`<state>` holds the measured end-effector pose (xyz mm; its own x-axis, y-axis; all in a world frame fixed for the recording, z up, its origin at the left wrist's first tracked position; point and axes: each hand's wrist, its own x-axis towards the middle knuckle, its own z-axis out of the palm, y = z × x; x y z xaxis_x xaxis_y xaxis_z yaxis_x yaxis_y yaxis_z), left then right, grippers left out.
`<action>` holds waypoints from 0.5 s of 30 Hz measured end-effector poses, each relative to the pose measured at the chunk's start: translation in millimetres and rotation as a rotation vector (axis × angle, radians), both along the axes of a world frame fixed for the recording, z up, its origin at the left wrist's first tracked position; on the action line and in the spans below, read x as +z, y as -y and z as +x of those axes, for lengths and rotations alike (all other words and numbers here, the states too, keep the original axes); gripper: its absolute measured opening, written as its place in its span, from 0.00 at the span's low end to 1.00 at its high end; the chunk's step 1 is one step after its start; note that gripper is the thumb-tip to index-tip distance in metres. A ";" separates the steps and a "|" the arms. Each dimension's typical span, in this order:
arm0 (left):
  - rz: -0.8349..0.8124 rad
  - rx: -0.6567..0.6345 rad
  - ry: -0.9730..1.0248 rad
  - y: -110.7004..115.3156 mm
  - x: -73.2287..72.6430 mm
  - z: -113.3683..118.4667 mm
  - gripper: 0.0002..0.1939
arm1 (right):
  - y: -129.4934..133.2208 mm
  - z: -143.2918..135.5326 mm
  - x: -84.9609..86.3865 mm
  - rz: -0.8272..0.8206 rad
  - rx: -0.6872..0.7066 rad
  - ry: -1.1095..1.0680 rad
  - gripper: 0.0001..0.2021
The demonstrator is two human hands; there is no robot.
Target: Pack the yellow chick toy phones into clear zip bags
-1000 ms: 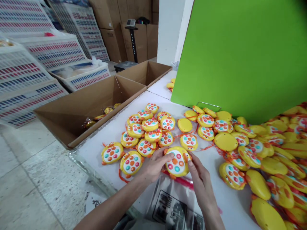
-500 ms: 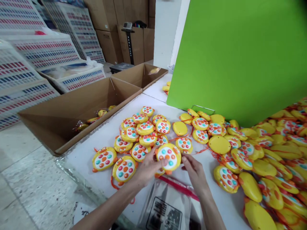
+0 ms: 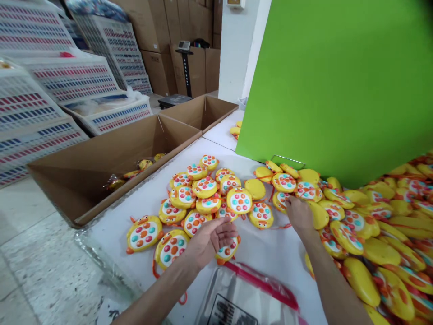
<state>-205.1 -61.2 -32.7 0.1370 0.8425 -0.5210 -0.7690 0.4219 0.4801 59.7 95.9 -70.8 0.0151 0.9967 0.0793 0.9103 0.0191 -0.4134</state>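
Note:
Several yellow toys with white faces and coloured dots lie grouped on the white table (image 3: 270,257). My left hand (image 3: 210,239) is palm up with its fingers apart, holding nothing, beside a dotted toy (image 3: 228,249) near the plastic bag. Further right, my right hand (image 3: 299,214) reaches to the edge of the large toy pile, its fingertips at a dotted toy (image 3: 280,201); whether they grip it is hidden. Another dotted toy (image 3: 239,201) rests at the right side of the group. A clear bag with a red edge (image 3: 237,293) lies in front.
Left of the table stands an open cardboard box (image 3: 101,153) with a few wrapped toys, and another box (image 3: 203,110) behind it. A green board (image 3: 331,90) rises behind the toy pile (image 3: 382,250). Stacked white baskets (image 3: 74,76) are at the left.
The toy that both hands held now rests on the group. My left hand has opened, and my right hand has moved away and up to the right, to the pile.

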 end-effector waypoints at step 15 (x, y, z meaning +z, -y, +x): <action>0.065 -0.087 -0.114 14.1 0.1 16.7 0.11 | -6.1 7.7 10.9 -0.260 0.132 -0.182 0.14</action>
